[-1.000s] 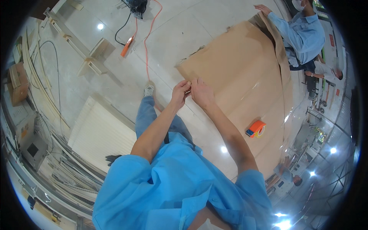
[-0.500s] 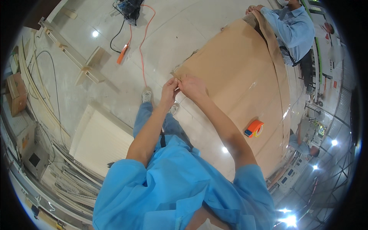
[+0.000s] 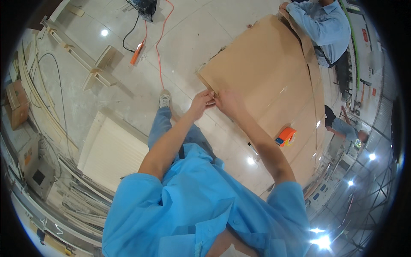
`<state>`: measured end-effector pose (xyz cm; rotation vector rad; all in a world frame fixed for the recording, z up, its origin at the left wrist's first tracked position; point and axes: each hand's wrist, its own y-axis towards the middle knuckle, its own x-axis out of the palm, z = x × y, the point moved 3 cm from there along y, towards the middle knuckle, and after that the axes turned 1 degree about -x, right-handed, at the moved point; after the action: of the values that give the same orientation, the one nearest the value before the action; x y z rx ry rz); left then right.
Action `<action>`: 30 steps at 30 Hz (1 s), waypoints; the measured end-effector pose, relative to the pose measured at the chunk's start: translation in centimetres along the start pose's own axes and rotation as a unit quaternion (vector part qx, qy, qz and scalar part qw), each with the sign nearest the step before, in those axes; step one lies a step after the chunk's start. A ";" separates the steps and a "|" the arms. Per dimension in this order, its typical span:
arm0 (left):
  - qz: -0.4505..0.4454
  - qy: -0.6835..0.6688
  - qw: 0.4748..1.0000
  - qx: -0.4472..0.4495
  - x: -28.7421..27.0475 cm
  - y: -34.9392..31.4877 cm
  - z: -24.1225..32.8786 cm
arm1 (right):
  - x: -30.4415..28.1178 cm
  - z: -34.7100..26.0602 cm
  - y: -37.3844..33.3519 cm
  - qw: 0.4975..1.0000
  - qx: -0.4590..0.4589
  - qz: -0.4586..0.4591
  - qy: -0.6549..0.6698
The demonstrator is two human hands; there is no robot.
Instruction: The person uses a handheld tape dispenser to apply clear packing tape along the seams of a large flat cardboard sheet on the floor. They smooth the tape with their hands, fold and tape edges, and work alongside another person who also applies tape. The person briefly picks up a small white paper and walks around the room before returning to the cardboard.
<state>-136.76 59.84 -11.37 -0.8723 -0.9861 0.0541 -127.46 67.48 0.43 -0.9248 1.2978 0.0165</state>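
Note:
A large brown cardboard sheet (image 3: 261,64) stretches from in front of me to the far right. Its near-left edge runs between my hands, which are close together a little below the corner. My left hand (image 3: 201,105) pinches at this edge, fingers curled and thumb up. My right hand (image 3: 231,104) is closed over the same edge from the cardboard side; its fingertips are partly hidden. On the cardboard, beyond my right forearm, lies an orange tape dispenser (image 3: 286,136) with a roll of tape in it.
A person in a light blue shirt (image 3: 327,25) holds the raised far edge of the cardboard. An orange cable (image 3: 158,51) and an orange-handled tool (image 3: 137,53) lie on the tiled floor. Left of me are a wooden frame (image 3: 81,55), a pale panel (image 3: 111,145) and stacked strips (image 3: 79,210).
Both hands have slid along the cardboard edge, away from the corner, toward me and to the right. The cardboard corner now shows beyond them. The person at the far side has shifted slightly.

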 end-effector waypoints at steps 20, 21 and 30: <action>0.025 0.008 0.996 0.081 2.9 0.0 -4.0 | 2.3 0.3 -4.3 0.998 0.055 -0.013 -0.014; 0.028 0.019 0.995 0.092 3.0 0.3 -4.2 | 2.5 0.1 -4.2 0.998 0.062 -0.020 -0.019; -0.030 -0.037 0.991 0.124 3.1 -1.1 -3.9 | 4.0 1.0 -6.2 0.995 0.035 0.072 0.063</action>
<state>-132.41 57.92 -9.46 -0.6160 -1.0489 0.1560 -122.36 62.14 0.68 -0.7810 1.4712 0.0248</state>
